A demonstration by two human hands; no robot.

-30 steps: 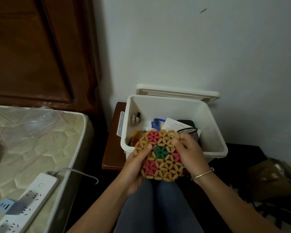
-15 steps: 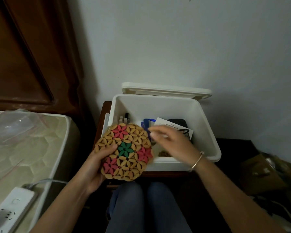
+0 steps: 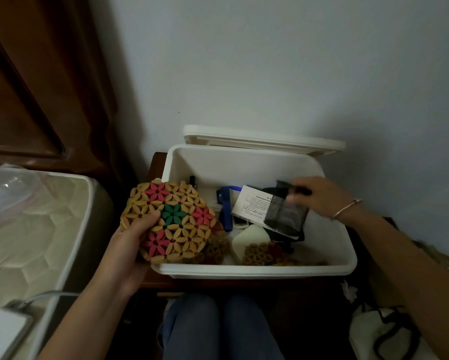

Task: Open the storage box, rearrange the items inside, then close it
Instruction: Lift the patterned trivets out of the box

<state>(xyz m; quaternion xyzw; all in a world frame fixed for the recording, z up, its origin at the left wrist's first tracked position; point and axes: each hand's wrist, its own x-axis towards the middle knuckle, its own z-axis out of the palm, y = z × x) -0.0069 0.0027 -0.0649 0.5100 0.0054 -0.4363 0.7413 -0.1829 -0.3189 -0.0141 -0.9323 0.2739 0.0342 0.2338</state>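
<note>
We see the white plastic storage box (image 3: 329,266) standing open on a dark wooden bedside stand (image 3: 155,162), its white lid (image 3: 262,140) tipped back against the pale wall. Our left hand (image 3: 130,245) grips a round mat of tan bamboo beads with red and green flower shapes (image 3: 176,224), thumb pressed on its face near the green flower and fingers curled underneath. The mat is tilted over the box's front left corner, partly outside the rim. Our right hand (image 3: 319,196), with a thin silver bangle (image 3: 346,209) at the wrist, reaches over the right half of the box and pinches the top edge of a small black mesh pouch (image 3: 285,214); the fingers are blurred, so we cannot tell exactly how they lie. The pouch hangs inside the box, over a white printed leaflet (image 3: 252,206). Just left of the leaflet lies a blue strap (image 3: 226,211), in front of it a rounded white case (image 3: 249,237), and by the front wall a second bead mat (image 3: 265,253). A quilted cream mattress (image 3: 36,229) with a white power strip (image 3: 2,331) lies to the left, and our knees in blue jeans (image 3: 218,326) sit below the box.
</note>
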